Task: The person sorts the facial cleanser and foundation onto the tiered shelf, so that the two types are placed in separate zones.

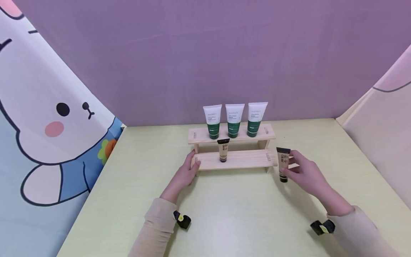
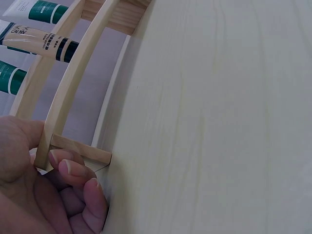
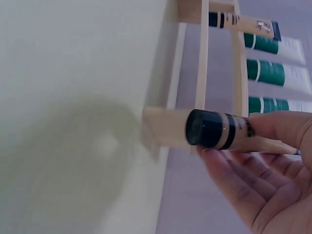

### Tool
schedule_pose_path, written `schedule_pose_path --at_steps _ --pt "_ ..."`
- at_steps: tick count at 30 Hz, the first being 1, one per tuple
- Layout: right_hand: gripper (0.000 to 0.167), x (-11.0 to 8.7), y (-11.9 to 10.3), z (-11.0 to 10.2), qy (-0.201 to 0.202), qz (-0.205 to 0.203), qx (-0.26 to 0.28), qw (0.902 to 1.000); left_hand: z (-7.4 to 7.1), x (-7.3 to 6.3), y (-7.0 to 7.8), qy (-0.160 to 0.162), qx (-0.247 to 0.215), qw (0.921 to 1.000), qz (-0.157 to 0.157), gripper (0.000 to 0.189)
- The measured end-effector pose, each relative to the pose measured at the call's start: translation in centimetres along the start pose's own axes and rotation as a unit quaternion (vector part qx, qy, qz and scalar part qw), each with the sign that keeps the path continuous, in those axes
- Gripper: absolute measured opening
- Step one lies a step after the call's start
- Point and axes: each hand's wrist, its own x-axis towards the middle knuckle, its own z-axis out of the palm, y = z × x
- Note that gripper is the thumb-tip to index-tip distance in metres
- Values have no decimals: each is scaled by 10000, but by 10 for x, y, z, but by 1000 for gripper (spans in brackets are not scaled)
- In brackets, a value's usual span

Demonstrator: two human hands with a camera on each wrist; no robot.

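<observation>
My left hand grips the left end of the lower step of a two-tier wooden stand, thumb on top and fingers curled beneath. In the right hand a small beige tube with a black cap is pinched upright, cap down, just off the stand's right end. A similar beige tube stands cap down on the lower step, left of its middle. Three white and green tubes stand in a row on the upper step: the left one, the middle one and the right one.
The stand rests toward the back of a pale wood-grain table. Behind it hangs a purple cloth. Cartoon-printed fabric borders the left side, and a pale panel the right.
</observation>
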Motion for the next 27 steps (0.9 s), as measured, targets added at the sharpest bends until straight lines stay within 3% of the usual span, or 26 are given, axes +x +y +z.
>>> schedule_pose_path --at_steps 16,22,27 --pt "35 51 -41 51 115 -631 721 9953 1 0 0 -5 -116 9999 -21 57" --pt "37 65 -42 67 261 -900 1031 9903 2 -1 0 32 -202 9998 -53 57" --pt "40 68 -38 75 278 -1013 856 9908 1 -1 -1 55 -199 9998 -31 57"
